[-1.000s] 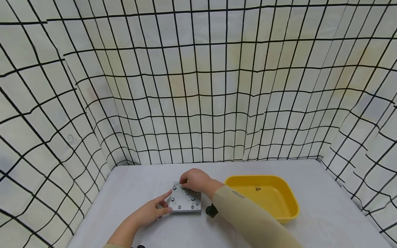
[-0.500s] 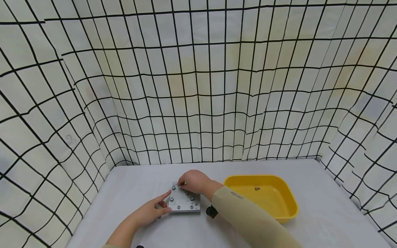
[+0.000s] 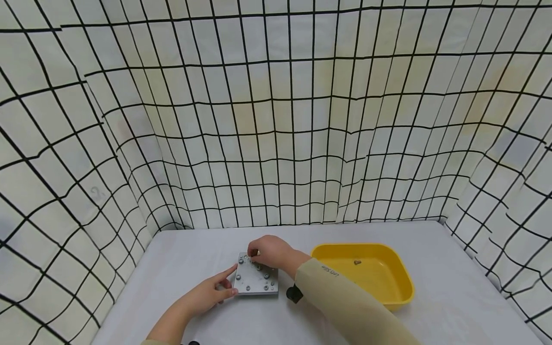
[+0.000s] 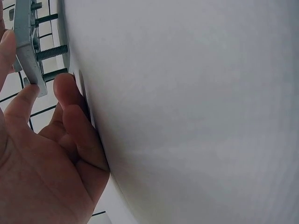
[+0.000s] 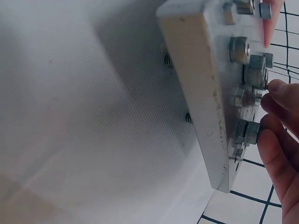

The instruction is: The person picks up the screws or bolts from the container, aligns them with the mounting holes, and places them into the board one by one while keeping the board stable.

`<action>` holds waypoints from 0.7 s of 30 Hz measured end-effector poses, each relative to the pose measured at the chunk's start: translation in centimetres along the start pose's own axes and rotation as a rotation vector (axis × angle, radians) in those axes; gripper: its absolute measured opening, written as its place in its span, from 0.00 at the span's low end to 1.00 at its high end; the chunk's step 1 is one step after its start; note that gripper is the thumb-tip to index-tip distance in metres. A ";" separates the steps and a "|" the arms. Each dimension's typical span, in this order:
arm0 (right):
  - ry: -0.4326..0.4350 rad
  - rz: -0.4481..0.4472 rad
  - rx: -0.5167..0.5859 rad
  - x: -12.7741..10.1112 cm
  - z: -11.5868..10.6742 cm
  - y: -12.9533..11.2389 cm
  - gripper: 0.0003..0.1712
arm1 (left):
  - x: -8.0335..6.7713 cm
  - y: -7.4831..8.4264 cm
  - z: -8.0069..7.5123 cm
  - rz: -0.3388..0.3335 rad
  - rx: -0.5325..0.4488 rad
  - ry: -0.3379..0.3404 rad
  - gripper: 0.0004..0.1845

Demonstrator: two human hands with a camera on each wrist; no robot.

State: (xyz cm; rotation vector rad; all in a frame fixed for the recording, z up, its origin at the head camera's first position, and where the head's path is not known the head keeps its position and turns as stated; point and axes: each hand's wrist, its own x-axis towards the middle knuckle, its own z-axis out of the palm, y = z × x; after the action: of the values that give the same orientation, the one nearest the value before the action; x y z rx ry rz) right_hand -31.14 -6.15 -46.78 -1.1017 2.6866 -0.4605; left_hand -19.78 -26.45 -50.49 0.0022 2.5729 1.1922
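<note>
A silver metal plate (image 3: 253,279) with several bolts in its top lies on the white table in the head view. Bolt shanks (image 4: 52,52) stick out below it in the left wrist view. My left hand (image 3: 208,293) holds the plate's left side, index finger on the upper edge and thumb near the front corner. Over the plate's far part, my right hand (image 3: 270,251) pinches a small screw, mostly hidden by the fingertips. In the right wrist view, its fingers (image 5: 275,149) are beside the hex bolt heads (image 5: 252,133).
A yellow tray (image 3: 407,290) stands right of the plate, partly behind the right sleeve (image 3: 345,299). One small screw (image 3: 357,262) lies inside it. A black object (image 3: 294,293) is between plate and sleeve. White walls with a black grid (image 3: 276,143) surround the table.
The right hand stays at the same spot on the plate, its fingers shifting only slightly. The left hand and plate hold nearly still; the whole view has drifted a little.
</note>
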 end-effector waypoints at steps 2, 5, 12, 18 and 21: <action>0.000 -0.013 -0.010 0.0 0.0 0.0 0.05 | 0.0 -0.1 0.0 -0.004 -0.001 -0.001 0.41; 0.000 -0.028 -0.029 0.1 0.2 0.1 0.06 | 0.0 -0.1 0.0 -0.006 -0.003 -0.002 0.41; -0.006 -0.044 -0.051 0.3 0.3 0.1 0.07 | 0.0 0.0 -0.1 -0.006 -0.004 -0.003 0.41; -0.018 -0.017 -0.036 0.3 0.3 0.1 0.09 | 0.1 -0.2 0.0 -0.014 0.006 0.003 0.42; -0.015 -0.004 -0.013 0.1 0.2 0.1 0.09 | 0.2 -0.3 0.0 -0.013 0.010 0.003 0.42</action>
State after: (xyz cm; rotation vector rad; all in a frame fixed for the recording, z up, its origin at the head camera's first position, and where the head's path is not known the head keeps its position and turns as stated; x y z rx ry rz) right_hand -31.23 -6.24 -46.95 -1.1104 2.6789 -0.4342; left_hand -19.95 -26.67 -50.79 -0.0140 2.5775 1.1762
